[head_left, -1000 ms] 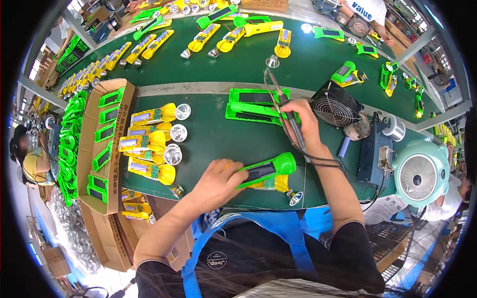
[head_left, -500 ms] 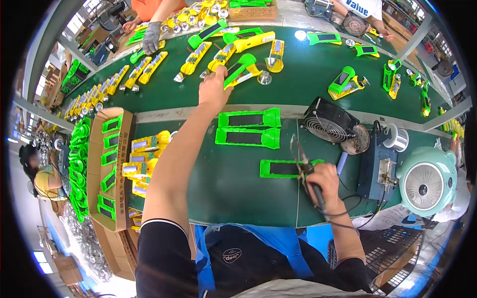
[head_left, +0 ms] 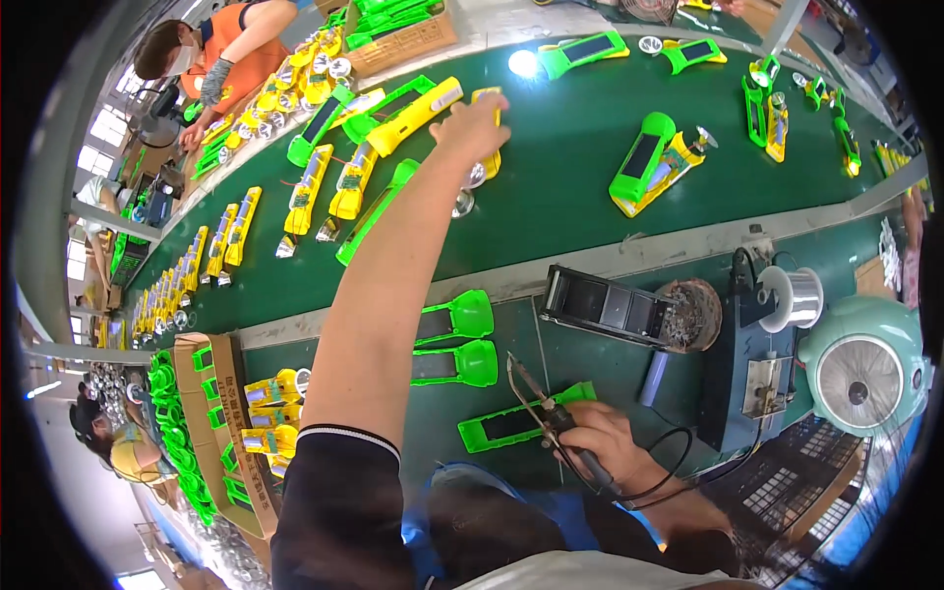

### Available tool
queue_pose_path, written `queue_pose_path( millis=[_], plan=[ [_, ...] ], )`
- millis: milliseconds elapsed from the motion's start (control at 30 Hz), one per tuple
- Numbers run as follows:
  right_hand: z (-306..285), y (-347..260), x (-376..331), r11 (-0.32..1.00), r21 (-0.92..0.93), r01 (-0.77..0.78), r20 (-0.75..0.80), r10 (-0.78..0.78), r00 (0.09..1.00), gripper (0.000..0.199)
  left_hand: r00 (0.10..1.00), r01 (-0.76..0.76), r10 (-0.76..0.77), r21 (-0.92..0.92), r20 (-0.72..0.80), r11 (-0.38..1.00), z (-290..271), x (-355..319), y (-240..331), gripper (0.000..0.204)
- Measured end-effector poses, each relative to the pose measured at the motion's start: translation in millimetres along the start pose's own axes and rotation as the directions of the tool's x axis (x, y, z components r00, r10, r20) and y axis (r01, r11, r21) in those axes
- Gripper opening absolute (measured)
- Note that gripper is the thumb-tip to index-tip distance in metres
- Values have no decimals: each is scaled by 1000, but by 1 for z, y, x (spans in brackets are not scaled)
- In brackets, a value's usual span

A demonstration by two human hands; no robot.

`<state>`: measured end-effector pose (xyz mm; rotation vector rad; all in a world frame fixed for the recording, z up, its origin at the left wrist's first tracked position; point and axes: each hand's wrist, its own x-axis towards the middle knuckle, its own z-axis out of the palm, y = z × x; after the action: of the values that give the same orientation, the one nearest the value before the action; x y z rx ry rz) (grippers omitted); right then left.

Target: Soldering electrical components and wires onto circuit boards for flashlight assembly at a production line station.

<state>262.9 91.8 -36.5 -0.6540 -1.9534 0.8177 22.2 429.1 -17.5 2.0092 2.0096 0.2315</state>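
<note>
My left hand (head_left: 472,133) reaches far across the green belt (head_left: 556,202), fingers closed round a yellow flashlight housing (head_left: 490,165) and hiding much of it. A shiny reflector (head_left: 463,203) lies just below that hand. Beside my forearm is a green flashlight cover (head_left: 379,211), partly covered by the arm. Low on the near bench, my right hand (head_left: 600,441) grips a soldering iron (head_left: 562,421), its metal end pointing up and left. Under the iron lies a green cover with a dark panel (head_left: 492,429). Two more green covers (head_left: 472,315) sit beyond it, partly behind my left arm.
A cardboard box (head_left: 234,393) of green covers and stacked yellow housings (head_left: 270,415) stand left. Right are a black fan (head_left: 600,303), solder spool (head_left: 792,298), blue soldering station (head_left: 723,364) and mint-green fan (head_left: 857,382). Across the belt, a person (head_left: 236,49) works near piled flashlight parts.
My left hand has moved right along the belt, from a yellow-and-green flashlight to another yellow housing. My right hand still holds the soldering iron. The whole view has shifted and turned.
</note>
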Motion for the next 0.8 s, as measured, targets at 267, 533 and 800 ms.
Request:
queue_pose_path(
  millis=[267,533,800],
  plan=[
    [0,-9,9,997,9,-78,41,77,996,28,876,-357,106,-483,-470,799,-73,-3,55,60],
    [18,1,-16,1000,-14,-15,9,15,1000,36,941,-337,252,-593,-224,731,-155,-231,-4,61],
    [64,-20,25,992,20,123,-112,-120,987,32,955,280,43,-936,295,214,-26,-499,-64,84]
  ],
)
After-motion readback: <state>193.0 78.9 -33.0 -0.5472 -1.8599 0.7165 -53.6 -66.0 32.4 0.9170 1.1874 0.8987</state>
